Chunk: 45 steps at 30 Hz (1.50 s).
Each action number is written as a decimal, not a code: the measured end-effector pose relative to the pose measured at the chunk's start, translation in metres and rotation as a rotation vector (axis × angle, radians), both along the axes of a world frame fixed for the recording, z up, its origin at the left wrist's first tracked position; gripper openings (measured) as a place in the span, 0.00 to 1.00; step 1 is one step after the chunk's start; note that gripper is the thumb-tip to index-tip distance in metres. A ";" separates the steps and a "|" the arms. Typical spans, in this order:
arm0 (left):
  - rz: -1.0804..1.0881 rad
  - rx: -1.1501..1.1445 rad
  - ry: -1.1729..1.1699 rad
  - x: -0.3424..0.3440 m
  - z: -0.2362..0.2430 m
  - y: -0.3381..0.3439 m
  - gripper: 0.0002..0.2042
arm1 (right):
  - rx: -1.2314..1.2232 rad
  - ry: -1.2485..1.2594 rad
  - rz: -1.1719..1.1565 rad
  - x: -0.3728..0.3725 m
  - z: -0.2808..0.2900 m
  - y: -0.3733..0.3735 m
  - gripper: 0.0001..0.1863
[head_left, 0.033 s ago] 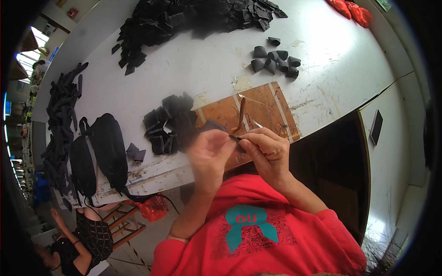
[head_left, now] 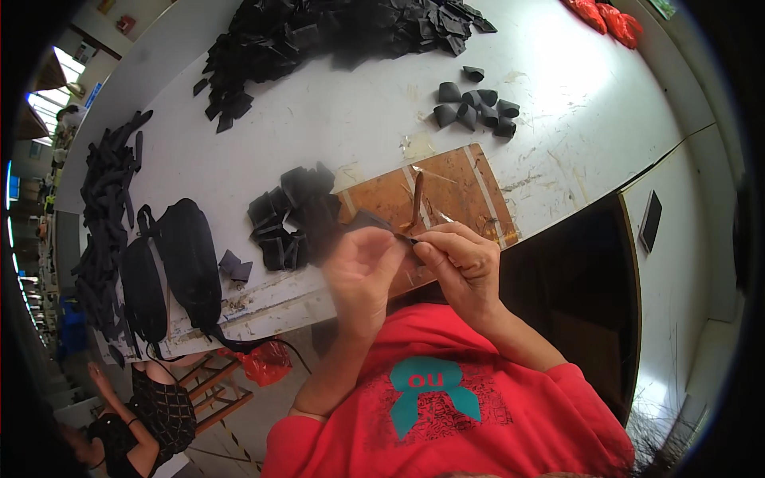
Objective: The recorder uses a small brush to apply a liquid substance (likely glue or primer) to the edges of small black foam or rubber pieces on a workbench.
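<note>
Hardly any shift since earlier frame: left hand [head_left: 358, 267] and right hand [head_left: 464, 259] pinch small dark piece [head_left: 409, 240] over brown board [head_left: 454, 190], likely for control; folded black pieces [head_left: 275, 204] near, seemingly for reach; curled pieces [head_left: 467, 116], black heap [head_left: 279, 48] farther across desk [head_left: 574, 135].

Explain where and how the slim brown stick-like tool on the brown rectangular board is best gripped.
The slim brown stick-like tool is probably best pinched at its far part, from above, across its narrow width: it is long and runs near to far. Its near end lies close to the left hand and right hand, while bare brown rectangular board flanks its far part.
</note>
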<state>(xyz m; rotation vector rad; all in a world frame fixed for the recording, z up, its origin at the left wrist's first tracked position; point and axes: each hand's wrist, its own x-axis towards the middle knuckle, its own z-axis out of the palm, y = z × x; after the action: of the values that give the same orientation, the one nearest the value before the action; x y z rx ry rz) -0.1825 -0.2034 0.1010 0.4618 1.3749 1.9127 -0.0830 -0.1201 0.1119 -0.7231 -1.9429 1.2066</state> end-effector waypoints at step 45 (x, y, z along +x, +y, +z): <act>-0.424 0.436 -0.715 -0.035 0.084 0.026 0.06 | -0.656 0.110 0.504 -0.028 0.088 0.069 0.16</act>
<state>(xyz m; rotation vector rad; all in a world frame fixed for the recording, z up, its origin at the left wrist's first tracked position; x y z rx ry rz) -0.2172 -0.1776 0.1853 0.2053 0.3651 1.7524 -0.1109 -0.0514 0.1995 -0.4624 -1.6792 2.1980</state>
